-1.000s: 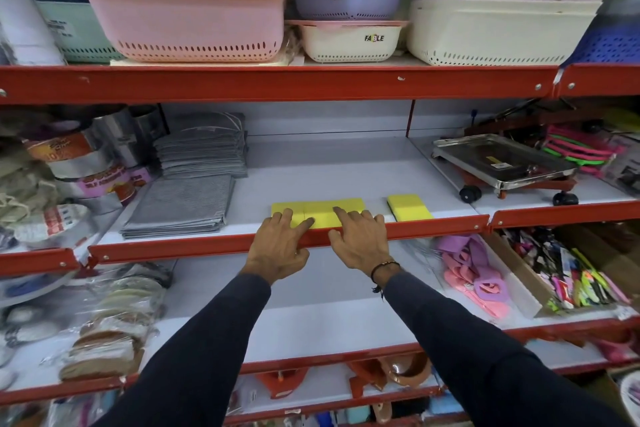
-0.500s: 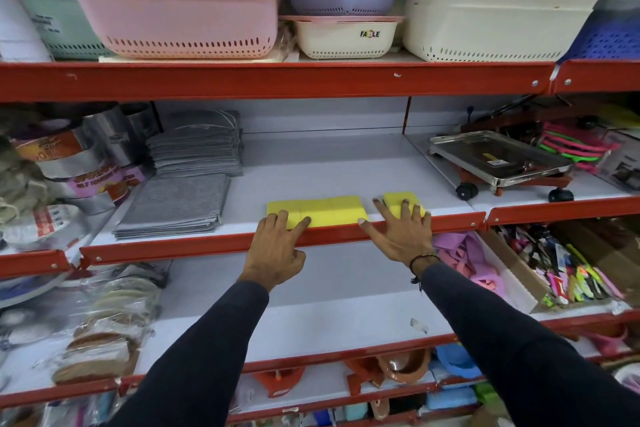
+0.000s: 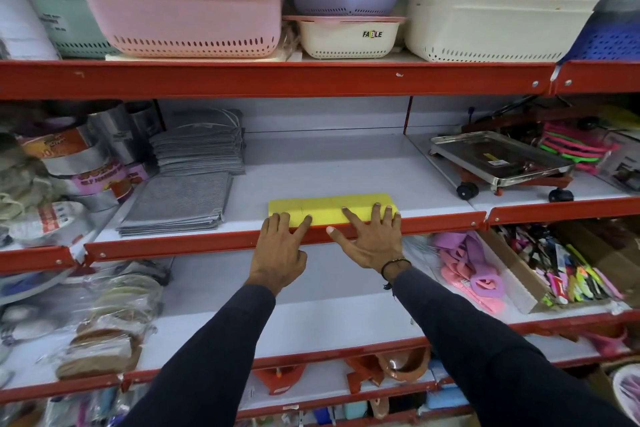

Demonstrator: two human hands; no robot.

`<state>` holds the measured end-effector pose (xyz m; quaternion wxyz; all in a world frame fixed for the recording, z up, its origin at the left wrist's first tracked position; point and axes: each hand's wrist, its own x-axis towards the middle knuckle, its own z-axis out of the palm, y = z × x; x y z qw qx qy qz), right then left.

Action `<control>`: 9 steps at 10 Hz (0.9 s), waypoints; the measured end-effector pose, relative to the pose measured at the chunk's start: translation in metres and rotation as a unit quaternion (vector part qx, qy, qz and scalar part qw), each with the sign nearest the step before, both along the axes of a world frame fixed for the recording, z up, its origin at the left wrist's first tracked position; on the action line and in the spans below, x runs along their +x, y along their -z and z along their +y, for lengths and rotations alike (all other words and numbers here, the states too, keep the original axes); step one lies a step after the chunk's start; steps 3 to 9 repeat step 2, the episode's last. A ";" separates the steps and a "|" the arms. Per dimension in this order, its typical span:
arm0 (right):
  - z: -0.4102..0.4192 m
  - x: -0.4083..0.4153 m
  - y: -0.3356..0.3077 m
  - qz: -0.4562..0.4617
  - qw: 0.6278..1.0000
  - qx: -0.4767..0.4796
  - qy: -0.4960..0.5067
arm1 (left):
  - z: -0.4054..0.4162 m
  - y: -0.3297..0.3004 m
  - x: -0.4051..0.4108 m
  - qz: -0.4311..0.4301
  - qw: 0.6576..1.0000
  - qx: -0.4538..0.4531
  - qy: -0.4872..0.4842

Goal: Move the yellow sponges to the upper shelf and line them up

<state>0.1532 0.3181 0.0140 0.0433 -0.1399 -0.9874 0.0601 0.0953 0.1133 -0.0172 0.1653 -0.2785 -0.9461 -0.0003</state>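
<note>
Three yellow sponges (image 3: 330,206) lie side by side in one unbroken row at the front edge of the white shelf (image 3: 332,166) with the red lip. My left hand (image 3: 281,246) rests flat, fingers spread, its fingertips on the left end of the row. My right hand (image 3: 372,236) lies flat too, fingers apart, pressing on the right end of the row. Neither hand grips a sponge. The front edges of the sponges are hidden behind my fingers and the lip.
Grey cloths (image 3: 178,203) lie stacked left of the sponges, with tape rolls (image 3: 86,166) further left. A steel tray on wheels (image 3: 502,159) stands to the right. Plastic baskets (image 3: 183,15) fill the shelf above. A box of pens (image 3: 568,270) sits on the shelf below.
My right hand went right to the separate third sponge and slid it left against the other two, closing the gap. My left hand stayed on the left end.
</note>
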 end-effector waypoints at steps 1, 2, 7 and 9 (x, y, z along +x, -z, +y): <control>-0.002 0.005 -0.004 -0.005 1.000 -0.004 -0.013 | 0.005 -0.006 0.014 -0.043 0.999 -0.008 -0.031; -0.002 0.014 -0.007 0.070 0.997 0.003 -0.021 | 0.003 -0.012 0.017 0.004 0.999 0.022 -0.032; -0.002 0.014 -0.007 0.070 0.997 0.003 -0.021 | 0.003 -0.012 0.017 0.004 0.999 0.022 -0.032; -0.002 0.014 -0.007 0.070 0.997 0.003 -0.021 | 0.003 -0.012 0.017 0.004 0.999 0.022 -0.032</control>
